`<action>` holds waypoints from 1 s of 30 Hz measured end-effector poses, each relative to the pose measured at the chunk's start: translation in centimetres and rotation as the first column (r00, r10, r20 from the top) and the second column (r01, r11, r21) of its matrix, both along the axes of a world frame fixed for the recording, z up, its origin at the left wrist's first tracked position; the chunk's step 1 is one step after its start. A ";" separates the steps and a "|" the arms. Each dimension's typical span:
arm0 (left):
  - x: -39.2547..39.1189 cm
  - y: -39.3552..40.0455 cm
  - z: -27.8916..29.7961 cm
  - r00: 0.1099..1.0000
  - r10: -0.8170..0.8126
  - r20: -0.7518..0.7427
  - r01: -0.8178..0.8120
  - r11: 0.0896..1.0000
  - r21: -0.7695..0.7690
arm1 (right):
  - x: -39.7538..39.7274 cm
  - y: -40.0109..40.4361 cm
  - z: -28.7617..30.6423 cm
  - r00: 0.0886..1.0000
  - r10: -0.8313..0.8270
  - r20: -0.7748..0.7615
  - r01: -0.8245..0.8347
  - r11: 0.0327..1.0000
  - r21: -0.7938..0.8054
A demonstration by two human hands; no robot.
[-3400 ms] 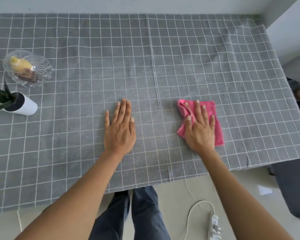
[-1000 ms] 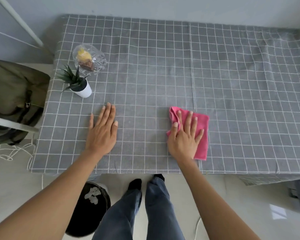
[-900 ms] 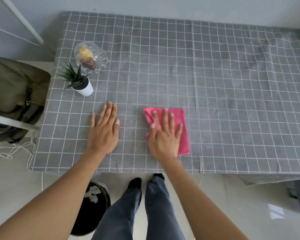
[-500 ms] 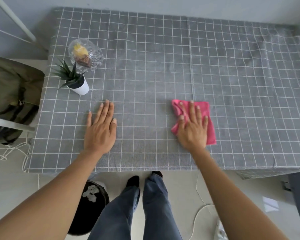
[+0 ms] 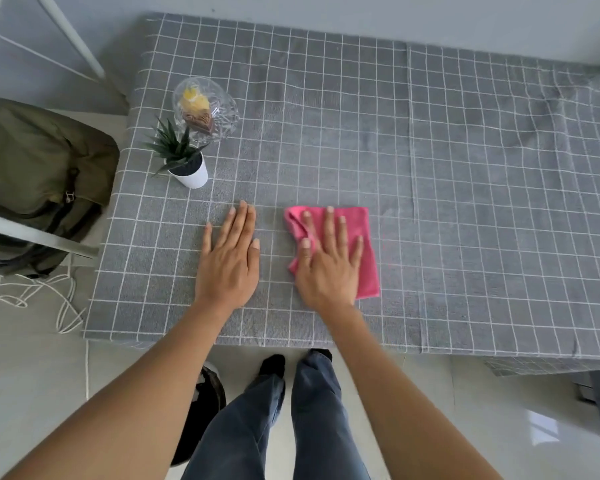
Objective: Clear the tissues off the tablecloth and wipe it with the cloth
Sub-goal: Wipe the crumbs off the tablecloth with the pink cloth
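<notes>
Both hands flat, fingers spread: right hand (image 5: 328, 268) pressing pink cloth (image 5: 362, 258), long axis seemingly front-back.

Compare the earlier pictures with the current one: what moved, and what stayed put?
The right hand slid the pink cloth leftward along the tablecloth, now close beside the left hand. The left hand stayed flat; the potted plant and glass dish stayed put.

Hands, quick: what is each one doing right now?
Left hand: open, flat on the tablecloth, holding nothing.
Right hand: open, fingers spread, pressing on the pink cloth.
</notes>
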State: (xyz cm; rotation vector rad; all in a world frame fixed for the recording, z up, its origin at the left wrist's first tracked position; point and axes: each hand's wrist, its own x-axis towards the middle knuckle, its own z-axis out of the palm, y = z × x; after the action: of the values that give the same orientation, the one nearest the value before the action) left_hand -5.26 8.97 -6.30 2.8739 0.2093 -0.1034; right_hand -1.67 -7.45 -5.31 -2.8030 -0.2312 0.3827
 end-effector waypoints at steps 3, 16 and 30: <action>0.0 0.1 -0.1 1.000 -0.008 0.003 0.008 1.000 0.007 | -0.5 2.1 0.0 0.996 0.089 0.012 -0.089 0.995 0.039; -0.1 0.2 0.1 1.000 -0.008 -0.013 0.008 1.000 -0.017 | 6.6 -13.0 -0.3 0.967 -0.253 0.032 0.255 0.963 -0.085; -0.1 0.0 -0.3 1.000 0.007 0.014 -0.007 1.000 0.001 | 3.3 1.5 -0.5 0.980 -0.194 0.040 0.193 0.981 0.023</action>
State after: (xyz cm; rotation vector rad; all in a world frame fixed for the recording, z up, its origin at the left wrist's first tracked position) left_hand -5.35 9.01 -6.64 2.8741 0.2162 -0.0824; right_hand 1.65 -5.93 -5.85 -2.7845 0.0292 0.2739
